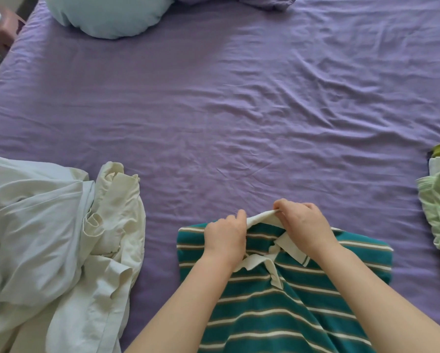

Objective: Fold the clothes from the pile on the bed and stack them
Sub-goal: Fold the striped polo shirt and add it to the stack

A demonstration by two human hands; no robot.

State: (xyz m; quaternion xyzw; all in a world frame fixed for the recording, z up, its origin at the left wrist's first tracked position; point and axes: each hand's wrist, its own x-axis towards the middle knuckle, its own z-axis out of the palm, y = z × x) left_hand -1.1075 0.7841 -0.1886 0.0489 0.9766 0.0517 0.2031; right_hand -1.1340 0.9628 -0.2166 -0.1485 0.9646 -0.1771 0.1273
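Here, the purple bed (239, 110) carries a teal polo shirt (277, 301) with cream stripes, lying flat at the near centre under both hands. A rumpled white clothes pile (55, 238) sits near left. The left hand (225, 238) and right hand (306, 225) each pinch the cream collar (263, 217) at the shirt's far edge.

Both bare forearms reach forward; the left hand (225, 239) and right hand (306, 226) sit close together, fingers curled, seemingly pinching.
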